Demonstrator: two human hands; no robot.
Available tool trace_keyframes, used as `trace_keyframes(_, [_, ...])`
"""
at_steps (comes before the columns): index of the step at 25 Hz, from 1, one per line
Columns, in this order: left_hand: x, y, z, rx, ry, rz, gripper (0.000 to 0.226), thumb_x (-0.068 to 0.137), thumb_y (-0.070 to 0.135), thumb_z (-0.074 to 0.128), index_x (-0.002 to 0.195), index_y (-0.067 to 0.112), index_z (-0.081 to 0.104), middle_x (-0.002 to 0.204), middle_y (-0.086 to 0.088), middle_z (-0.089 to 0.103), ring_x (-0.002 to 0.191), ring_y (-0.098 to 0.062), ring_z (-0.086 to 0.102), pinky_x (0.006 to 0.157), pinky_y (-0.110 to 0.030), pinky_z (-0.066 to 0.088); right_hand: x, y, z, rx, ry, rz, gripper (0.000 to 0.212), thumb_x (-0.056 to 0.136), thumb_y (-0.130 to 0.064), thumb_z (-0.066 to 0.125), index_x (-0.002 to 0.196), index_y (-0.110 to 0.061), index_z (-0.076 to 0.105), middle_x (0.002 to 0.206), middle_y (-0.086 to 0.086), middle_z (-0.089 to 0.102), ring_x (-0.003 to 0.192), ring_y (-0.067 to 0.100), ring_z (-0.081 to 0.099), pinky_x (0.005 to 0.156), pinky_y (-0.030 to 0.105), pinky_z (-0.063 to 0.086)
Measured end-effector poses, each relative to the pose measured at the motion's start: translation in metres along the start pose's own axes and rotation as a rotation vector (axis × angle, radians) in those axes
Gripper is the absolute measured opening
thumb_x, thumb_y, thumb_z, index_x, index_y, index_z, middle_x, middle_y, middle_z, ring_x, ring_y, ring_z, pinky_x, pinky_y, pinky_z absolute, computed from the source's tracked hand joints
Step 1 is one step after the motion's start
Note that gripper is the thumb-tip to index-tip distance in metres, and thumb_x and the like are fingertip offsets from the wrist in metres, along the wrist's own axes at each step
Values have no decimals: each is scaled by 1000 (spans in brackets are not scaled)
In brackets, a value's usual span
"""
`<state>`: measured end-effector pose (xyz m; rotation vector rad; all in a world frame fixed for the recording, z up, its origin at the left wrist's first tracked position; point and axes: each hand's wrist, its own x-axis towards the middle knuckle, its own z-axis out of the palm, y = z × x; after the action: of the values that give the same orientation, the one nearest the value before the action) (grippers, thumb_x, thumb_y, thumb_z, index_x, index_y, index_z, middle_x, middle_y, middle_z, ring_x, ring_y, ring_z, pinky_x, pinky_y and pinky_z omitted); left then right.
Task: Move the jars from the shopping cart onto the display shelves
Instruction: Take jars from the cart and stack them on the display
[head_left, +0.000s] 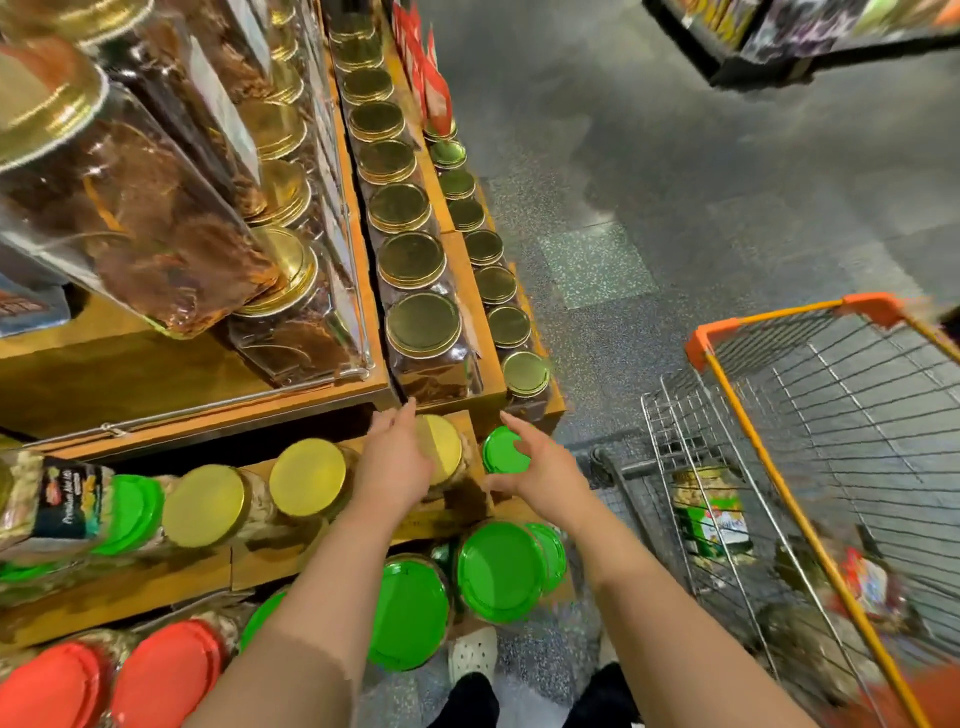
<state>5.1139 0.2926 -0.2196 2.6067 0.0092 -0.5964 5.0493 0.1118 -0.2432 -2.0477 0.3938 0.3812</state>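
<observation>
On the middle wooden display shelf (441, 522), my right hand (543, 470) curls its fingers and thumb around a green-lidded jar (500, 451) at the shelf's right end. Just to the left, my left hand (397, 462) lies with straight fingers against a yellow-lidded jar (445, 446). More yellow-lidded jars (307, 475) stand in the same row. To the right is the wire shopping cart (727, 374) with orange trim. One jar with a green label (711, 512) lies in its upper basket.
Large green-lidded jars (501, 569) and red-lidded jars (166, 670) fill the lower shelf. Gold-lidded jars (423, 322) line the upper shelves. Blurred packets (867, 582) sit deeper in the cart. My feet (472, 654) stand on speckled grey floor between shelf and cart.
</observation>
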Motion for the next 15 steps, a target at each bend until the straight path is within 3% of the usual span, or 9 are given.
trace_keyframes(2, [-7,32,2,20,79,67,73,87,14,65,152,17,33,152,-12,37,143,-30,31,116,-44,32,-24,2,-44,85,104,-10,79,70,-20,87,139,-28,50,132,-3,60,122,15,57,104,34,46])
trace_keyframes(6, [-36,135,18,-87,151,281,59,86,25,69,140,11,49,136,-14,52,129,-30,46,108,-37,35,-93,17,-148,372,336,-15,54,74,-2,81,119,-24,61,116,-3,66,103,12,64,88,20,53])
trace_keyframes(9, [-63,214,49,-172,86,404,57,85,36,73,133,10,56,127,-14,58,121,-29,53,103,-32,35,-142,54,-218,477,491,12,48,74,1,79,107,-31,64,112,-8,68,98,11,68,85,23,54])
trace_keyframes(13, [-86,309,119,-138,-99,517,63,84,49,72,133,12,56,123,-11,59,117,-24,55,101,-31,39,-177,142,-287,509,619,163,46,75,-2,79,114,-19,63,109,-3,69,84,-6,68,80,13,53])
trace_keyframes(15, [-87,345,159,-77,-175,517,65,84,51,71,134,13,55,127,-11,59,118,-24,55,101,-31,41,-176,190,-301,476,599,260,46,75,-12,83,116,-19,64,111,0,69,89,-1,67,89,24,54])
